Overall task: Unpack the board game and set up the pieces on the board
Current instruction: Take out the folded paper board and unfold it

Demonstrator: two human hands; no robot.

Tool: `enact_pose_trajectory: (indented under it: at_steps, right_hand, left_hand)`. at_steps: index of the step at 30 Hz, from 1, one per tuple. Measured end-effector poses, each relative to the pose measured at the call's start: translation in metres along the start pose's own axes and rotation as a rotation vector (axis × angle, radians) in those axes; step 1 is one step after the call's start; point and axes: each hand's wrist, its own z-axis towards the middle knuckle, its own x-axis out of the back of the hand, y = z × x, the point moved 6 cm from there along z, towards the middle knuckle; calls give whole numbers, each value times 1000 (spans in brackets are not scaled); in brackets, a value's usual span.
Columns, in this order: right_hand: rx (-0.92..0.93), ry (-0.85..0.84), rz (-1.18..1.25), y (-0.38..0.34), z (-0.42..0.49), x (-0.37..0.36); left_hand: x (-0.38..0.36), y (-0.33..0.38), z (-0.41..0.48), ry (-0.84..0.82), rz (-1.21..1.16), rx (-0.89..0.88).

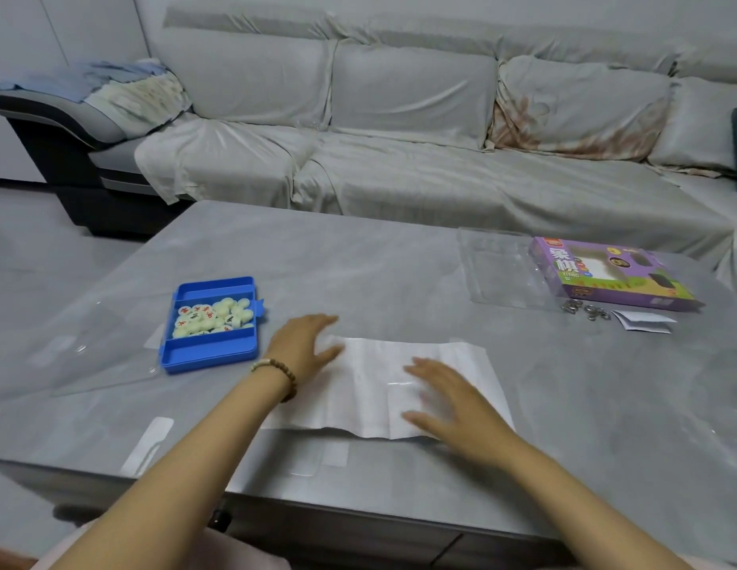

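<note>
You face a long grey sofa (399,158) under a loose, pale cover, with folded blue and cream cloths (124,84) heaped on its left arm. On your grey table (358,261), far right, small metal rings (593,312) lie.

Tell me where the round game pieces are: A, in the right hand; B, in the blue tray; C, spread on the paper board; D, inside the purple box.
B: the xiangqi pieces lie heaped in the blue tray, left of the paper board, which bears none.
</note>
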Motion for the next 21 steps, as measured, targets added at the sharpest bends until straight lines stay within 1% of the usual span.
enact_pose_trajectory:
  at_steps: [1, 3, 4, 5, 8, 10, 12, 14, 17, 19, 21]
  right_hand:
    - [31, -87, -55, -5, -1, -12]
    - [67, -178, -158, -10, -3, -26]
    - [79, -195, -191, -11, -2, -28]
    - [90, -198, -212, -11, -2, -30]
    - [119, -164, -263, -10, 0, -27]
    - [170, -119, -296, -12, 1, -26]
    - [293, -33, -319, -17, -2, -25]
    - [443, 43, -340, -24, -5, -25]
    - [620, 81, -454, -29, -8, -32]
    - [673, 61, -559, -31, -7, -36]
    - [648, 92, -582, -37, -4, -32]
  left_hand:
    - [-16, 6, -5, -130, 75, -17]
    - [-44, 10, -18, -342, 194, -9]
    - [-53, 8, -23, -395, 227, -11]
    - [-59, 6, -28, -415, 250, -24]
    - [-61, -2, -34, -393, 287, -92]
    - [-55, -6, -33, -364, 239, -116]
    - [-49, -8, -34, -354, 147, -109]
    - [-39, -8, -37, -302, 20, -96]
    - [-13, -4, -44, -190, -83, -115]
    - [2, -1, -49, -137, -76, -153]
    - [13, -3, -52, -97, -111, -163]
